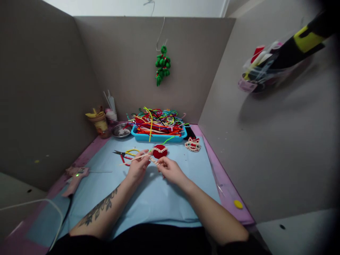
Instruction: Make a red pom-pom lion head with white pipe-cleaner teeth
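My left hand (138, 166) pinches a thin cream pipe cleaner (130, 160) that sticks out to the left. My right hand (170, 170) pinches the same strand close by, at its twisted end. Just beyond my fingers lies a round red pipe-cleaner piece (159, 151) with a white zigzag edge and a green strand rising from it. Both hands hover over the light blue mat (159, 198).
A blue tray (143, 136) piled with coloured pipe cleaners stands at the back. Scissors (122, 154), a small red-and-white piece (193, 144), a glue gun (75, 177), a metal dish (120, 130) and a cup (99, 122) surround the mat. Grey partitions enclose it; a green ornament (162, 65) hangs above.
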The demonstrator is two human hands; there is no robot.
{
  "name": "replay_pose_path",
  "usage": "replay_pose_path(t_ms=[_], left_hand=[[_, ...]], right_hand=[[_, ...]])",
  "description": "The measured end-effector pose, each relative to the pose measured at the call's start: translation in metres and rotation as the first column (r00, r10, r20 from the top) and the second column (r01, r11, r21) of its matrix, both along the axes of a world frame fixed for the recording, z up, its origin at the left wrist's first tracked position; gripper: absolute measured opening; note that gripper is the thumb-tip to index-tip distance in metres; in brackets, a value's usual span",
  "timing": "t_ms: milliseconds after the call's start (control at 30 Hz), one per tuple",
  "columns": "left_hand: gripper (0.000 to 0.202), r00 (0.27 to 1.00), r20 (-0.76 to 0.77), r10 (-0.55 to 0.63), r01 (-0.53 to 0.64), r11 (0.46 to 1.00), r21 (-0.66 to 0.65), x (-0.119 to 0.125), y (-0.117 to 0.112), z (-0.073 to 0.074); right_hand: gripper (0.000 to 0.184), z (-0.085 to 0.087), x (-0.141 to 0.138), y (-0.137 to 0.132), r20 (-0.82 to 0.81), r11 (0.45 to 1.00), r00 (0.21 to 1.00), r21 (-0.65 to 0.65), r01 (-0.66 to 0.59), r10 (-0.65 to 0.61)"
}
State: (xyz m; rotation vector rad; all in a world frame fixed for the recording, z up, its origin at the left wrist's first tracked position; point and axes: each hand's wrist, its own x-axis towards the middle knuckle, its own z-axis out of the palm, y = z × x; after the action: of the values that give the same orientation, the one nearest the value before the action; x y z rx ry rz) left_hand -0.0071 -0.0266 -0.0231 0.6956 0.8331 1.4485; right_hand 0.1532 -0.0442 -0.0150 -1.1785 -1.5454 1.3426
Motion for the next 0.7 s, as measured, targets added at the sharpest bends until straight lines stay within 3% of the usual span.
replay_pose_path(t_ms=[233,433,567,700], left_hand=[[0.034,0.992,-0.054,-0.115,0.11,0.99,-0.093,0.0,-0.002,-0.007],[0.036,0.957,-0.231,-0.174,0.172,0.985,-0.027,0.005,-0.003,-0.01],[0.037,0.967,-0.232,-0.109,0.113,0.994,0.0,0.004,0.0,-0.01],[0.035,0.995,-0.072,0.075,-0.076,0.997,-0.009,-0.007,0.009,-0.008]], right_hand=[[0.016,-0.002,0.0,0.003,-0.012,0.997,0.999,0.067,0.044,-0.043],[0.025,-0.004,-0.004,0.009,-0.06,0.997,0.998,0.064,0.032,-0.029],[0.026,-0.008,-0.004,0.013,-0.076,1.0,0.997,-0.003,-0.022,0.021],[0.032,-0.014,0.004,0.015,-0.069,1.0,0.997,-0.002,-0.029,0.028]])
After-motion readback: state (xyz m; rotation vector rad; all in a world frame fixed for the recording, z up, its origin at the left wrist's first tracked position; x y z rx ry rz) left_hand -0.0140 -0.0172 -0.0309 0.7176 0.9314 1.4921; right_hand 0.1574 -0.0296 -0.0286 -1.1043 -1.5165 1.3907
